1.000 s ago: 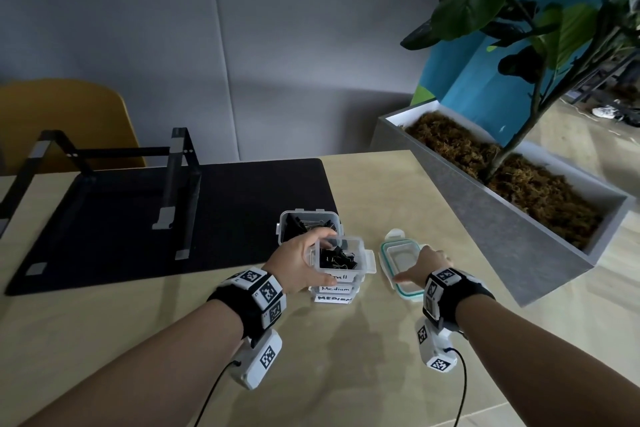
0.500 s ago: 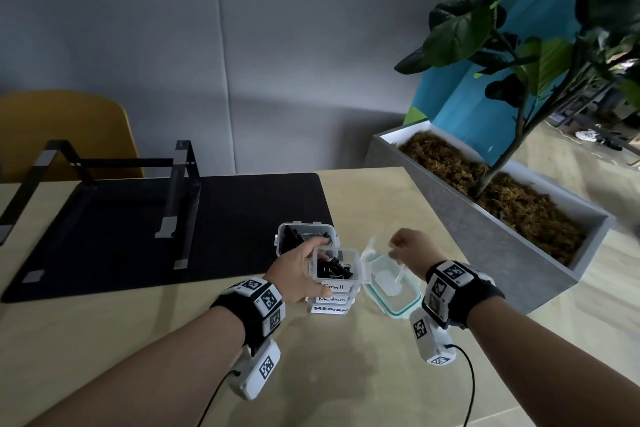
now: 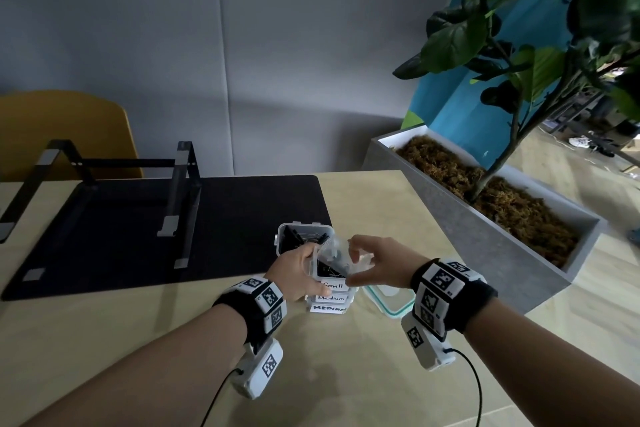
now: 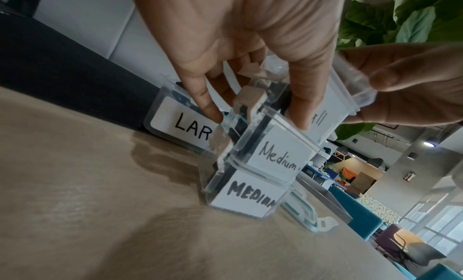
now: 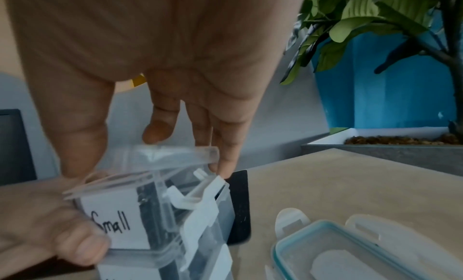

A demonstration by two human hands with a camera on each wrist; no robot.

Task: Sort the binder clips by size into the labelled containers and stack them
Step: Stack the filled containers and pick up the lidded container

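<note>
On the table [image 3: 173,340], head view: a stack of three clear boxes, "Small" box [image 3: 331,282] on top of two "Medium" boxes, with the left hand [image 3: 294,274] gripping the top box and the right hand [image 3: 375,265] pinching a clear lid [image 3: 337,255] tilted over it; an open box [image 3: 304,236] of clips stands just behind, a teal-rimmed lid [image 3: 394,302] just right. Left wrist view: thumb and fingers [image 4: 298,110] clamp the stack beside the "LAR…" box [image 4: 180,122]. Right wrist view: fingertips [image 5: 223,163] pinch the lid above the "Small" label [image 5: 112,223].
</note>
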